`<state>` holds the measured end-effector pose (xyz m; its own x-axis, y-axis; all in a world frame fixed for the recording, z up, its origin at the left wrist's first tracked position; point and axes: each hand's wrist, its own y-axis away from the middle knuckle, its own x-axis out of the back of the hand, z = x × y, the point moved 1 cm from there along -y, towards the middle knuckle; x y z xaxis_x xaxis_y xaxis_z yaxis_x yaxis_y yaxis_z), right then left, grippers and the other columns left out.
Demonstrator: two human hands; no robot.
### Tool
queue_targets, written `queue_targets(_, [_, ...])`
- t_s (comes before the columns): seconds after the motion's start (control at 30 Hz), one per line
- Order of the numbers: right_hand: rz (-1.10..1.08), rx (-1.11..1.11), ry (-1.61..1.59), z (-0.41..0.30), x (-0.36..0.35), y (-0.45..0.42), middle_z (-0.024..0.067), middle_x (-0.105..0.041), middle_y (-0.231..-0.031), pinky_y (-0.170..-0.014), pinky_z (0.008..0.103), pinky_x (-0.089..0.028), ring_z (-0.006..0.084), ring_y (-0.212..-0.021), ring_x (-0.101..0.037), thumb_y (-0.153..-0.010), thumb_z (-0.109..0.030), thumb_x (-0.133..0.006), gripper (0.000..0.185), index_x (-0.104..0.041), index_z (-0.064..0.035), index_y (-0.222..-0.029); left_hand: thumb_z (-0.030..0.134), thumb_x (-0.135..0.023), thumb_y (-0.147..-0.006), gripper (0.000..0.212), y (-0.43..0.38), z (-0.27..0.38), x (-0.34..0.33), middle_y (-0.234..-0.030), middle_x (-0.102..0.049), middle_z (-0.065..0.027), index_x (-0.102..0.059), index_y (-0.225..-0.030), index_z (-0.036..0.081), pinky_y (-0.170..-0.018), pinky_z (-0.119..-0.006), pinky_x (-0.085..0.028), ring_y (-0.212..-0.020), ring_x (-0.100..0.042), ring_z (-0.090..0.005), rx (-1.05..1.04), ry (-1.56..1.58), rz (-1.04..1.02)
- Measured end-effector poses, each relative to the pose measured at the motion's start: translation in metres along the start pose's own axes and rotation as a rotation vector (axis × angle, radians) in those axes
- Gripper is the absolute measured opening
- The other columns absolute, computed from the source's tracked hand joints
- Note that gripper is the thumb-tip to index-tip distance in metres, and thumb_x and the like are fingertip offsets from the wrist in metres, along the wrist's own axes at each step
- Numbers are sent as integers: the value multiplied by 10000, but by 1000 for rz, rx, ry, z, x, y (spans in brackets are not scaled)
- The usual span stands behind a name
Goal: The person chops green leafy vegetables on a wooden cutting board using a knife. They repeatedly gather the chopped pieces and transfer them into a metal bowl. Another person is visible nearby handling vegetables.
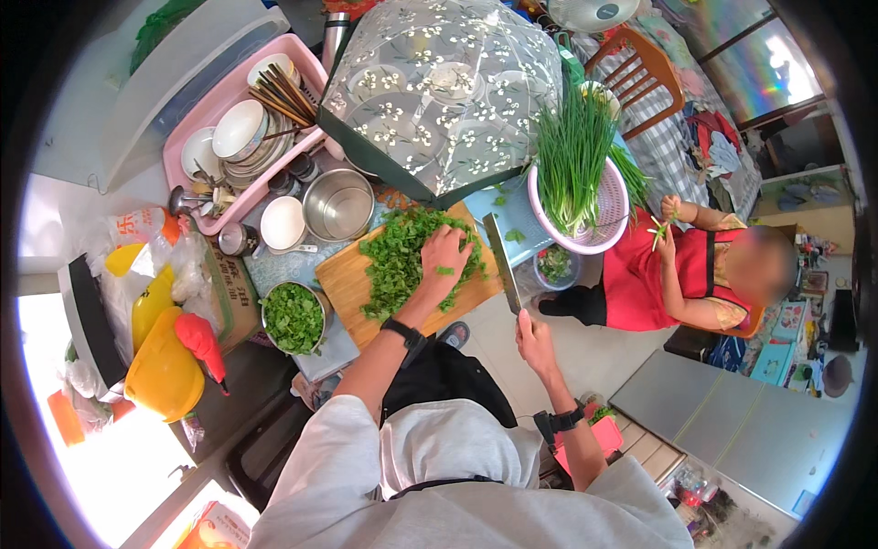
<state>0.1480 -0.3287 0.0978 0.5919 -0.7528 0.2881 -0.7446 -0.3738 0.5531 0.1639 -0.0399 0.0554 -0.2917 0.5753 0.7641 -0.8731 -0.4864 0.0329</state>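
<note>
Chopped leafy greens (394,264) lie heaped across a wooden cutting board (350,322). My left hand (444,259) rests on the heap at its right part, fingers bent, a bit of green stuck to its back; whether it grips any leaves is hidden. Beside the board's right edge, my right hand (536,346) holds a knife (502,264) by its handle, the long blade pointing away from me, off the board. A metal pot (324,302) full of chopped greens stands left of the board. Above the board is an empty steel pot (338,206), with a white bowl (282,224) next to it.
A mesh food cover (439,123) stands over dishes at the back. Left of it, a pink rack (199,144) holds bowls and chopsticks. Chives (573,165) fill a pink colander (621,213) at right. A seated person (658,274) handles green stalks. A bowl of greens (555,266) sits lower down.
</note>
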Motion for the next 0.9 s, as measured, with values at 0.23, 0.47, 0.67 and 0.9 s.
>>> queue_targets(0.23, [-8, -7, -18, -9, -7, -4, -17, -509, -645, -509, 294, -386, 77, -550, -465, -1165, -510, -499, 606, -552, -51, -773, 206, -841, -887, 135, -6, -19, -38, -1013, -715, -81, -786, -964, 111, -941, -432, -515, -1043, -679, -293, -40, -174, 30])
queue_targets(0.47, [21, -11, 39, -4, -1, -15, -1, -518, -642, -528, 301, -411, 84, -566, -486, -1160, -508, -511, 612, -565, -33, -778, 308, -844, -893, 285, -3, -9, -42, -1027, -729, -70, -748, -1068, 104, -963, -432, -490, -1050, -670, -285, -2, -135, 84])
queue_targets(0.67, [22, -57, -12, -8, 2, -15, 9, -520, -635, -530, 311, -412, 91, -566, -491, -1164, -502, -500, 620, -567, -23, -775, 350, -858, -862, 319, -4, 5, -53, -1016, -727, -64, -728, -1030, 112, -927, -436, -480, -1019, -666, -275, 61, -170, 138])
queue_targets(0.9, [-2, -65, 21, -8, 0, -24, 7, -520, -629, -524, 318, -412, 98, -548, -489, -1163, -507, -497, 632, -563, -26, -758, 290, -819, -928, 185, 0, -19, -58, -987, -742, -53, -764, -994, 125, -918, -402, -480, -974, -678, -270, -76, -282, 76])
